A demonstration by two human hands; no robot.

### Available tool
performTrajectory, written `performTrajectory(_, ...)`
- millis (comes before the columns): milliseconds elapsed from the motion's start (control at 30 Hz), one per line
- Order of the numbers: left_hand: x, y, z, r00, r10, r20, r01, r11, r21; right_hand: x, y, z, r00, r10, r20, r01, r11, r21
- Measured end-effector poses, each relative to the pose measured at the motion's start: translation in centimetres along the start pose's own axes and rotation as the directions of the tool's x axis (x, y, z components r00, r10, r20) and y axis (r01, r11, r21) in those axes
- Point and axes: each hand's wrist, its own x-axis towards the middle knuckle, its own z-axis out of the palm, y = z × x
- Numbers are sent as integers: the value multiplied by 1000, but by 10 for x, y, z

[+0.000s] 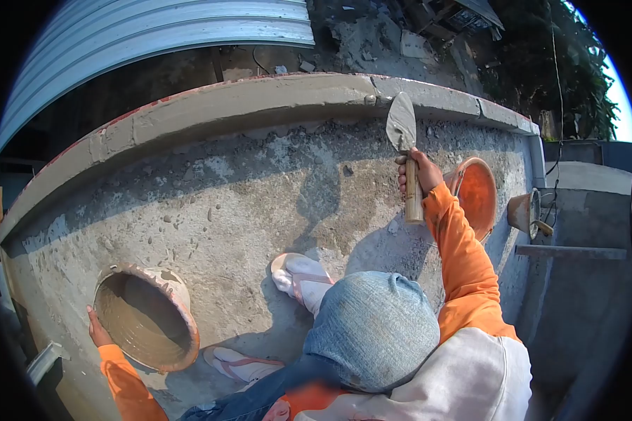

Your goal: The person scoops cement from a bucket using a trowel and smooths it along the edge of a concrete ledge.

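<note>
A trowel point(402, 125) with wet grey mortar on its blade is held upright by its wooden handle in my right hand point(421, 172), the fingers wrapped round it. Its tip reaches the low plastered wall point(260, 98). At the lower left, a round bucket point(184, 298) with a crusted rim holds some grey mix. My left hand point(98, 327) is at the outer left side of this bucket, fingers stretched out along its edge.
An orange basin point(479, 200) stands right of my right forearm, with a smaller bucket point(521, 212) beyond it. A metal bar point(571, 252) lies at the right. Corrugated sheeting point(168, 35) is beyond the wall. My sandalled feet are on the rough concrete floor point(225, 210).
</note>
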Motion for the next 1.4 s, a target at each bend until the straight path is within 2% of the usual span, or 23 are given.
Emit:
performTrajectory(33, -6, 6, 3, 1000, 1, -17, -1, 1000, 7, 5, -6, 2, 992, 69, 109, -85, 984, 154)
performTrajectory(100, -9, 12, 6, 1000, 7, -31, -7, 1000, 11, 6, -11, 19, 990, 44, 135, -61, 990, 128)
performTrajectory(167, -8, 13, 6, 998, -55, 38, 57, 997, -61, -10, -18, 53, 995, 80, 62, -80, 997, -9)
performTrajectory(233, 2, 0, 3, 999, -30, 20, 31, 998, -46, -18, -21, 73, 982, 100, 159, -68, 979, -193)
performTrajectory(300, 6, -4, 1, 1000, -11, 3, 11, 1000, -21, -22, -22, 86, 991, 62, 118, -21, 946, -323)
performTrajectory(367, 1, -1, 1, 1000, -13, -27, 13, 1000, -4, -6, -25, 67, 995, 40, 89, -8, 945, -328)
performTrajectory(433, -7, 10, 5, 1000, -11, -26, 11, 1000, -2, 5, -33, 36, 999, 6, -35, -16, 948, -317)
performTrajectory(533, -4, 4, 4, 1000, -17, -8, 17, 1000, -13, 36, -41, -34, 975, -31, -222, -23, 972, -236)
performTrajectory(600, -3, 4, 4, 1000, -23, 2, 23, 1000, -17, 32, -45, -52, 954, -66, -291, 49, 997, -65)
performTrajectory(667, -6, 10, 5, 999, -49, 25, 50, 998, -42, 29, -35, -58, 946, -94, -311, 93, 995, -20)
performTrajectory(733, -12, 15, 4, 997, -64, 48, 67, 996, -52, 2, -24, -26, 905, -241, -350, 207, 970, -131)
performTrajectory(767, -13, 18, 5, 994, -69, 82, 75, 994, -76, -2, -10, -19, 913, -229, -337, 197, 972, -127)
performTrajectory(833, -17, 24, 7, 995, -72, 71, 77, 995, -66, -8, 14, 0, 905, -422, -50, 378, 854, -357)
performTrajectory(867, -20, 25, 8, 995, -70, 76, 75, 995, -67, -15, 24, 14, 912, -410, -29, 375, 858, -351)
performTrajectory(900, -23, 26, 10, 995, -80, 51, 83, 995, -59, -25, 30, 36, 811, -572, 126, 514, 592, -621)
performTrajectory(933, -26, 28, 14, 999, -46, 10, 47, 996, -79, -30, 35, 51, 681, -655, 329, 591, 225, -775)
performTrajectory(967, -27, 28, 15, 999, -14, -33, 10, 995, -95, -28, 41, 60, 680, -645, 349, 608, 230, -760)
performTrajectory(1033, -24, 24, 15, 999, -36, 4, 36, 987, -156, -22, 52, 81, 648, -551, 526, 665, 71, -743)
performTrajectory(1100, -48, 51, 23, 1000, -21, 16, 24, 988, -155, -13, 62, 105, 630, -494, 599, 707, 45, -706)
performTrajectory(1167, -46, 48, 23, 1000, -23, -3, 22, 991, -133, -11, 71, 138, 640, -451, 621, 720, 73, -690)
performTrajectory(1233, -45, 48, 20, 999, -36, 22, 37, 996, -87, -11, 85, 177, 608, -453, 652, 753, 70, -654)
performTrajectory(1300, -44, 46, 23, 1000, -5, -25, 3, 995, -104, -14, 93, 221, 623, -430, 653, 762, 144, -632)
performTrajectory(1400, -46, 45, 29, 995, 44, -92, -56, 990, -133, -21, 101, 277, 622, -360, 695, 777, 175, -605)
